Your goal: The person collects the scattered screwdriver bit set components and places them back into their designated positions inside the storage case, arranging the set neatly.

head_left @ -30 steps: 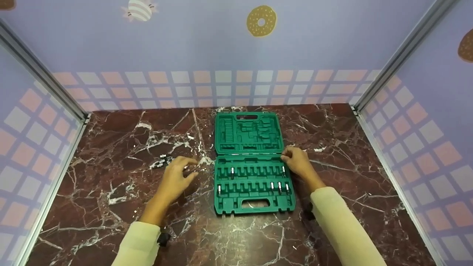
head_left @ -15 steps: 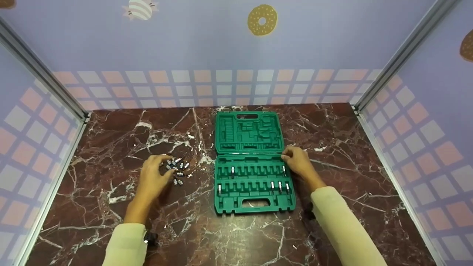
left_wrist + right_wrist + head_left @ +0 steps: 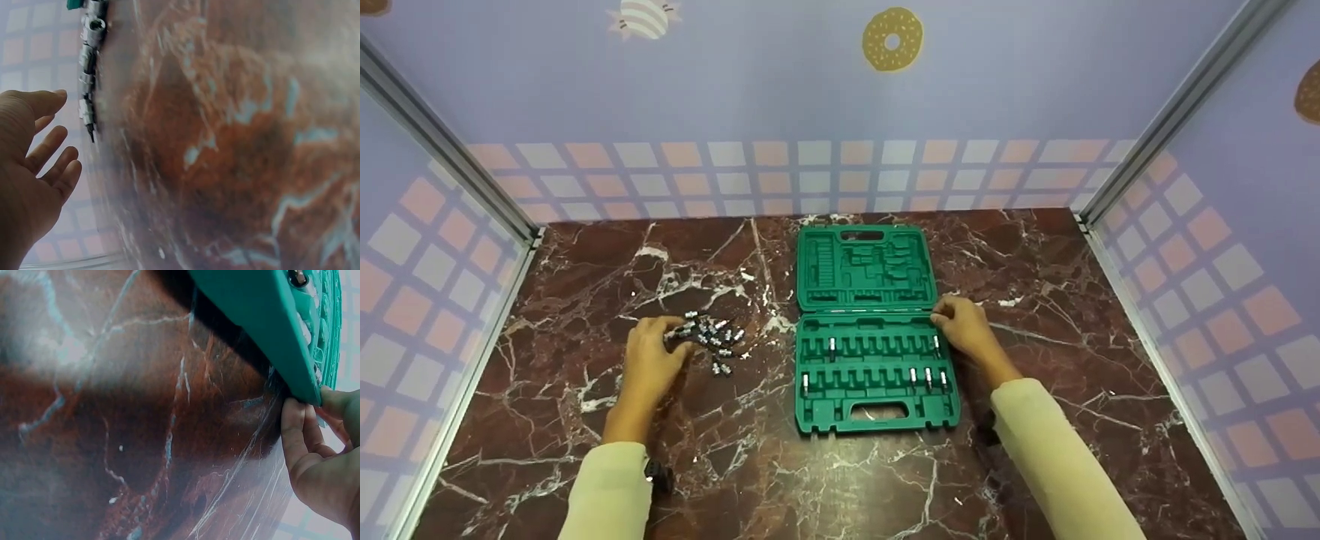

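Note:
A loose pile of socket bits (image 3: 711, 335), silver at one end with dark tips, lies on the marble-patterned table. My left hand (image 3: 646, 360) is at the left edge of this pile. In the left wrist view that hand's fingers (image 3: 48, 152) are loosely spread beside the bits (image 3: 87, 84), holding none. An open green tool case (image 3: 829, 411) lies to the right, lid folded back. Several socket bits stand in the slots of its two rows. My right hand (image 3: 966, 330) holds the case's right edge near the hinge, thumb and fingers (image 3: 295, 433) on either side of the corner.
The case lid (image 3: 829, 270), with moulded recesses, lies flat toward the back wall (image 3: 780, 90). Patterned side walls (image 3: 1252, 300) with metal corner strips enclose the table (image 3: 1057, 300).
My left hand has moved left from beside the case to the far side of the bit pile, uncovering more of it. The right hand has stayed at the case edge.

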Motion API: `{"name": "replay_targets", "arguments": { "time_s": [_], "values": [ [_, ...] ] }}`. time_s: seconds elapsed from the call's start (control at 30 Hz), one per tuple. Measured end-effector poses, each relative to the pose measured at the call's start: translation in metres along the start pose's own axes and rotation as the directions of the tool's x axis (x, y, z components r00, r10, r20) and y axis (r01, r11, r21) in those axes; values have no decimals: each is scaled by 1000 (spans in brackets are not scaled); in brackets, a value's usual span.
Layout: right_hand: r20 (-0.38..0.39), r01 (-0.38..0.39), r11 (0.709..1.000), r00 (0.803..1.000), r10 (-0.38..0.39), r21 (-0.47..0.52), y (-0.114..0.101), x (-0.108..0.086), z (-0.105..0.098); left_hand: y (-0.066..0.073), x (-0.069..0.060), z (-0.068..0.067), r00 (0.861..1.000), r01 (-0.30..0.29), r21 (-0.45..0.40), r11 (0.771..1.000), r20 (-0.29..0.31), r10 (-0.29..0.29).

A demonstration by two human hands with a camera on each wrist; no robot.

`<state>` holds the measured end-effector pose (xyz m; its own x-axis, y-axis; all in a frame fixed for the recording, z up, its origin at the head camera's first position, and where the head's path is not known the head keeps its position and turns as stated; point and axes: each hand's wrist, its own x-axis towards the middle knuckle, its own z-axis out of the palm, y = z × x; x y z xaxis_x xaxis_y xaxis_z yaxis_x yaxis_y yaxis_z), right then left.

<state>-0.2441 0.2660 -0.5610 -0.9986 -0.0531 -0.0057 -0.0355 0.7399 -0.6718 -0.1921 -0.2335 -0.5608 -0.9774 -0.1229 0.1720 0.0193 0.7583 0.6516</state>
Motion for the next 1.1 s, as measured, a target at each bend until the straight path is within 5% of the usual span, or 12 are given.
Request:
{"name": "replay_targets", "arguments": {
  "time_s": [0.63,1.1],
  "values": [
    [-11,5,1000,1000,-4,6,0,0,2,-10,10,4,998,56,56,997,35,-58],
    [-5,-5,1000,1000,5,-11,1,1,1,-14,14,7,999,39,62,997,20,-40]
  ]
}}
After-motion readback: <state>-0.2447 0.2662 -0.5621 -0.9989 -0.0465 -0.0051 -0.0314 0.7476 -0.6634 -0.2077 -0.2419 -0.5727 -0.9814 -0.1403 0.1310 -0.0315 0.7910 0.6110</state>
